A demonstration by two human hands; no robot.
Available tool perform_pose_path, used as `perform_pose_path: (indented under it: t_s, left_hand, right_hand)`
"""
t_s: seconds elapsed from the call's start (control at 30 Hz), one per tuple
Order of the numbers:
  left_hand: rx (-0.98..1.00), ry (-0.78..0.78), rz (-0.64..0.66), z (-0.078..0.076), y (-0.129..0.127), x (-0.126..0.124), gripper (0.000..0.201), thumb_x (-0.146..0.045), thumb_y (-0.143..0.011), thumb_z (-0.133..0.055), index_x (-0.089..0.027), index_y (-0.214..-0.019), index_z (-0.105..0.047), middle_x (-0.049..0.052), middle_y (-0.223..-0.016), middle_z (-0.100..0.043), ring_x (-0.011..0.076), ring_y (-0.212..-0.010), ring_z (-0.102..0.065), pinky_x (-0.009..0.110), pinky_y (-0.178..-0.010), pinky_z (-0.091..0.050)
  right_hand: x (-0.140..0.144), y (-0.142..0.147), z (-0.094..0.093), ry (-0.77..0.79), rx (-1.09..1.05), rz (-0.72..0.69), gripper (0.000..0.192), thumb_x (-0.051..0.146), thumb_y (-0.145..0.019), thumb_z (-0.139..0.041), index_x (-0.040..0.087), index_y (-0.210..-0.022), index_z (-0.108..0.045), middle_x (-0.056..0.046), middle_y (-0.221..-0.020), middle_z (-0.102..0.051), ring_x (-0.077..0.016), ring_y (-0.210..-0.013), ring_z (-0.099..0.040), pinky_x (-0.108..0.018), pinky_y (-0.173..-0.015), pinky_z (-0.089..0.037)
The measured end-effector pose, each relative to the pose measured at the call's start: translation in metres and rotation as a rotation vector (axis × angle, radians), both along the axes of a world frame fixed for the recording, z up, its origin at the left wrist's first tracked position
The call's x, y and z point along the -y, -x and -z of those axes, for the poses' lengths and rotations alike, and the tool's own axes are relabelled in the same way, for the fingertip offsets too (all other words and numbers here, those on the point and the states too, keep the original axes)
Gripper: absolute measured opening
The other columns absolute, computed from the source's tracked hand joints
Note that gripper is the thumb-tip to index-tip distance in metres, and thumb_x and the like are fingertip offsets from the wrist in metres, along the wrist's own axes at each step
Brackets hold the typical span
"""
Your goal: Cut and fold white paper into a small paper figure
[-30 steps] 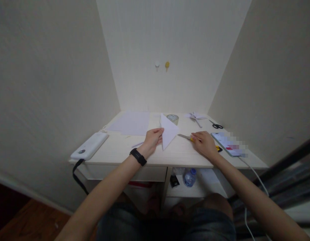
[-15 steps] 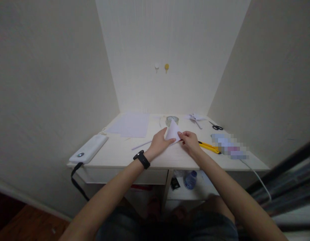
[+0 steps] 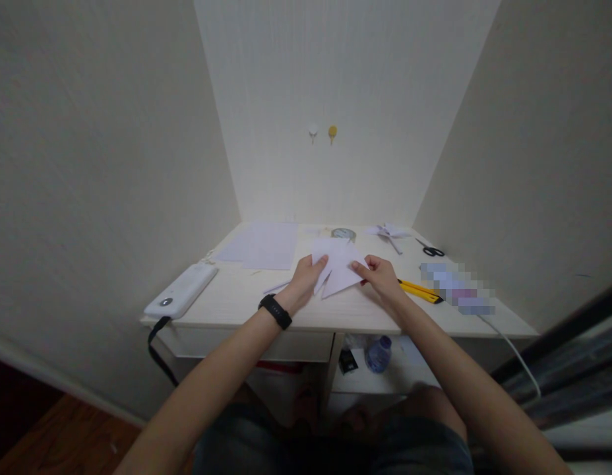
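Left hand: the left hand [image 3: 305, 282] grips the left edge of the folded white paper [image 3: 338, 272], fingers curled over it, thumb side hidden; a black wristband [image 3: 275, 311] sits on the wrist.
Right hand: the right hand [image 3: 382, 278] pinches the paper's right corner between thumb and fingers, closed on it.
Folded paper: partly opened, with pointed flaps hanging toward the person; held just above the surface [image 3: 237, 300], near its front middle, between both hands.
Utility knife: the yellow utility knife [image 3: 419, 291] lies flat on the surface just right of the right hand, not touched.
Phone: blurred out, on the right side beyond the knife, with a white cable [image 3: 516, 353] running off the edge.
Back of surface: a flat sheet of paper [image 3: 264, 245] at left rear, a roll of tape [image 3: 343, 233] at centre rear, a folded paper figure [image 3: 388, 231] and black scissors [image 3: 431, 249] at right rear.
Left edge: a white power bank [image 3: 181, 291] with a black strap hanging down.
Below: a water bottle [image 3: 378, 353] on the shelf underneath.
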State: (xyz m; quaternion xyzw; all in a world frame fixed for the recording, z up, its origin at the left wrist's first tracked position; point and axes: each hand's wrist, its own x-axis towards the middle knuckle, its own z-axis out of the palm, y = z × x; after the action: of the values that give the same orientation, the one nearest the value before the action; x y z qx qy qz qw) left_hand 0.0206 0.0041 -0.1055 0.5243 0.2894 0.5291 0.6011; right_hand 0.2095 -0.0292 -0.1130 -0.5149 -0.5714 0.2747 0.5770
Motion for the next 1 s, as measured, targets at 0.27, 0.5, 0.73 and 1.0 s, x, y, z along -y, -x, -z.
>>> perform_pose_path:
  t_s: [0.27,0.5,0.73,1.0]
  left_hand:
    - [-0.001,0.110,0.018,-0.011,0.017,-0.003,0.034,-0.017,-0.061,-0.084,-0.008,-0.092,-0.072,0.015,-0.099,-0.075,0.0206,-0.082,-0.069,0.033,-0.075,-0.057]
    - [-0.092,0.138,0.149,-0.016,0.037,-0.014,0.035,-0.014,-0.059,-0.084,-0.004,-0.089,-0.072,0.020,-0.098,-0.074,0.0226,-0.078,-0.070,0.037,-0.071,-0.061]
    - [-0.167,0.137,0.276,-0.017,0.050,-0.020,0.034,-0.013,-0.062,-0.082,-0.005,-0.093,-0.073,0.017,-0.091,-0.073,0.0191,-0.070,-0.070,0.030,-0.064,-0.061]
    - [-0.127,0.127,0.257,-0.016,0.049,-0.018,0.016,-0.010,-0.066,-0.070,-0.007,-0.081,-0.076,0.016,-0.087,-0.074,0.0210,-0.075,-0.071,0.033,-0.073,-0.061]
  right_hand:
    - [0.006,-0.009,0.005,0.057,-0.129,-0.084,0.049,0.059,-0.058,-0.083,0.020,-0.080,-0.063,0.000,-0.056,-0.065,-0.0145,-0.046,-0.055,-0.027,-0.045,-0.041]
    - [0.014,-0.013,-0.001,0.096,-0.379,-0.196,0.040,0.036,-0.053,-0.089,0.018,-0.086,-0.074,-0.003,-0.078,-0.073,-0.0131,-0.058,-0.059,-0.026,-0.053,-0.047]
    - [0.017,-0.021,-0.002,0.197,-0.495,-0.325,0.033,0.021,-0.057,-0.084,0.018,-0.089,-0.078,-0.005,-0.085,-0.073,-0.0136,-0.064,-0.061,-0.025,-0.056,-0.052]
    - [0.016,-0.022,0.000,0.196,-0.440,-0.261,0.019,0.018,-0.052,-0.079,0.018,-0.071,-0.079,-0.008,-0.079,-0.075,-0.0151,-0.059,-0.062,-0.029,-0.057,-0.055]
